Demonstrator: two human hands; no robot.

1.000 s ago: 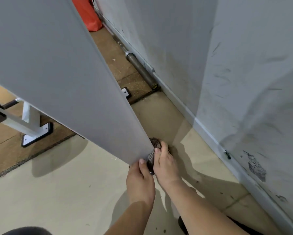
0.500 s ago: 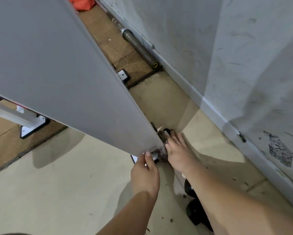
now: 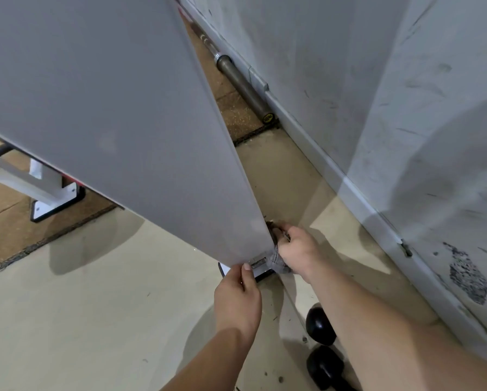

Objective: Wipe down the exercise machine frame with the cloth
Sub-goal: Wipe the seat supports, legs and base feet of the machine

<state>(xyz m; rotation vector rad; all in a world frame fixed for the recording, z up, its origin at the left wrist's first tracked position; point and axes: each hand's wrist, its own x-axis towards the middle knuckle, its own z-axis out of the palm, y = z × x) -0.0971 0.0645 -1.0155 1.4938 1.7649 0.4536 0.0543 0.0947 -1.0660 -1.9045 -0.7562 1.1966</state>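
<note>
Broad grey frame [image 3: 123, 122] stands upright, its flat face smooth and plain, running down to a narrow lower end; dark grey cloth [image 3: 276, 256], bunched, touches its lower right edge.

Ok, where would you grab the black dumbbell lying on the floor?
Probably at the narrow neck between its two round heads, coming from above: the dumbbell lies flat on the floor, and the heads look too wide and smooth to hold surely. The neck itself barely shows here.
</note>
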